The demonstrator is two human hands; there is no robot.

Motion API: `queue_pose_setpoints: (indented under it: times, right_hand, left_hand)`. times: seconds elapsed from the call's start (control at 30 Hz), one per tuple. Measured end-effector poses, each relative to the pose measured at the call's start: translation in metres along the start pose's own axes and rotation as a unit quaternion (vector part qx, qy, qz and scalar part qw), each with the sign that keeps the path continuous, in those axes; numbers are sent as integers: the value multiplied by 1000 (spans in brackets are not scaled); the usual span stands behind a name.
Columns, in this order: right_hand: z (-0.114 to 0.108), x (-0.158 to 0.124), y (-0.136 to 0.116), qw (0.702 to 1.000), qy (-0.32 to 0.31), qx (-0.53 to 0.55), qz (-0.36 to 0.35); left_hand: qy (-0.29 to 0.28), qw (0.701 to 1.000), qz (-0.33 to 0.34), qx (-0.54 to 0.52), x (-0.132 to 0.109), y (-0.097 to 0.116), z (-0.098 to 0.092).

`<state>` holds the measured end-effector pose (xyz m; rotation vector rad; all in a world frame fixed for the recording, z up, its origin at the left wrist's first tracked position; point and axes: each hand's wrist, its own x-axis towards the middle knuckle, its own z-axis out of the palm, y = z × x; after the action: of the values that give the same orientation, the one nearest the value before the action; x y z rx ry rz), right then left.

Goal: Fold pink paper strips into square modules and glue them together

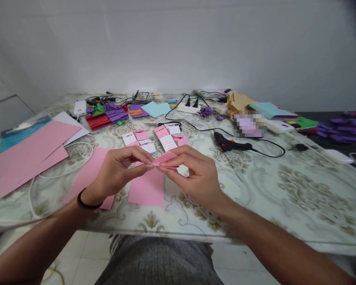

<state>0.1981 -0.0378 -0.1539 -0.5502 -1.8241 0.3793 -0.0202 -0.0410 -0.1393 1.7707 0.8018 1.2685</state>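
Your left hand (117, 168) and right hand (197, 172) meet over the table (255, 209), both closed in a pinch on one small folded pink paper (165, 158). Your left thumb and forefinger nip its left end; your right thumb is under it, with fingers laid along the top. The piece sits between your hands, in front of two groups of pink and white folded squares, one on the left (139, 141) and one on the right (169, 136). Below your hands a pink sheet (146, 190) lies flat, and another pink sheet (87, 170) runs partly behind your left wrist. A black glue gun (230, 143) lies beyond your right hand, well apart from the paper you hold
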Motion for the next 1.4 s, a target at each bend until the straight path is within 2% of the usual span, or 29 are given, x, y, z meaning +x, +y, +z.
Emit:
queue_pose_setpoints:
  times: [0.13, 0.3, 0.37, 0.7, 1.0, 1.23, 1.33, 1.4]
  right_hand:
    - [0, 2, 0, 1000, -9, -10, 9]
    - [0, 5, 1, 998, -65, 4, 9]
    - [-1, 5, 1, 998, -68, -5, 12]
    - [0, 3, -2, 999, -37, -6, -3]
    - [0, 3, -2, 999, -43, -9, -10]
    - [-1, 2, -1, 998, -41, -27, -31]
    - [-1, 1, -2, 998, -46, -25, -19]
    - [-1, 0, -2, 998, -46, -24, 23]
  left_hand:
    - [3, 997, 27, 69, -1, -3, -1]
    - [-24, 983, 105, 146, -1, -2, -3]
    - [-28, 980, 116, 158, -1, 0, -2]
    - [-15, 987, 86, 137, -3, -2, -2]
    - [-22, 988, 58, 144, -2, 2, -3]
    - [-31, 996, 12, 81, -1, 0, -4]
    - [-21, 997, 9, 67, -1, 0, -2]
    - [-1, 998, 9, 60, -1, 2, -1]
